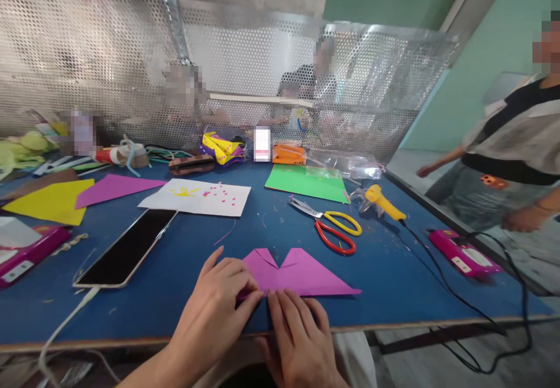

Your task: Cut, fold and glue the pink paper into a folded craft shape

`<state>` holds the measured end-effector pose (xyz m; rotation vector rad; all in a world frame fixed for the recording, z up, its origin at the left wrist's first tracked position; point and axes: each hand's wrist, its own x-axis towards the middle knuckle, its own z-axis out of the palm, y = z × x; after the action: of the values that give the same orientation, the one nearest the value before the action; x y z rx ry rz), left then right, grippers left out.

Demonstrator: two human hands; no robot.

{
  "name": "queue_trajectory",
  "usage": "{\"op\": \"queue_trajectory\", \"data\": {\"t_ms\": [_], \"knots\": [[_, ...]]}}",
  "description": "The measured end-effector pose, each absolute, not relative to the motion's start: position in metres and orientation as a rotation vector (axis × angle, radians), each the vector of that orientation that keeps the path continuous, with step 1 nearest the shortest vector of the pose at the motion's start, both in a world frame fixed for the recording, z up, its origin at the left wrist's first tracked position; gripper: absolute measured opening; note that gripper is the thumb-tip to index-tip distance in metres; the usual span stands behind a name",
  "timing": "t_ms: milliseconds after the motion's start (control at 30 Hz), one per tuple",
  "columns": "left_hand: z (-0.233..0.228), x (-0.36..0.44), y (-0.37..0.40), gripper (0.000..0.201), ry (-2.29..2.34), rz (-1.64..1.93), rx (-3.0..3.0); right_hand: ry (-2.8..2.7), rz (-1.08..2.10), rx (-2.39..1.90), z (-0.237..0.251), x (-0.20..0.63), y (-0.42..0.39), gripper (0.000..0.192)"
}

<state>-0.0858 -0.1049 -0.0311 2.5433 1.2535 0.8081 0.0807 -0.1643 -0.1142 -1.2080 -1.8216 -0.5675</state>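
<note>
A purple sheet of folded paper lies at the table's near edge, with two raised points and a notch between them. My left hand pinches its lower edge near the middle between thumb and forefinger. Beside it, my right hand holds the same edge, fingers together on top and thumb lower down, partly hidden. Beyond the paper, to the right, lie open scissors with one red and one yellow handle. White paper with yellow and pink cut-out bits rests farther back.
A phone on a white cable lies left, near yellow paper and another purple sheet. Green sheets, a yellow glue gun and a pink power strip are right. Behind stands a perforated metal screen; a person stands right.
</note>
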Motion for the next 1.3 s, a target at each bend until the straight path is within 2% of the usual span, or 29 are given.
{"op": "queue_trajectory", "data": {"t_ms": [267, 833, 1067, 1300], "knots": [[-0.034, -0.094, -0.108, 0.017, 1.277, 0.843, 2.564, -1.980, -0.497, -1.267, -0.107, 0.092, -0.175, 0.040], [-0.018, -0.085, -0.105, 0.024, 1.342, 0.491, 2.766, -2.034, -0.462, -1.291, -0.100, 0.095, -0.178, 0.040], [-0.018, -0.089, -0.100, 0.026, 1.307, 0.522, 2.696, -2.104, -0.462, -1.352, -0.090, 0.091, -0.179, 0.043], [-0.020, -0.094, -0.104, 0.026, 1.258, 0.579, 2.680, -2.120, -0.490, -1.226, -0.090, 0.082, -0.175, 0.040]]}}
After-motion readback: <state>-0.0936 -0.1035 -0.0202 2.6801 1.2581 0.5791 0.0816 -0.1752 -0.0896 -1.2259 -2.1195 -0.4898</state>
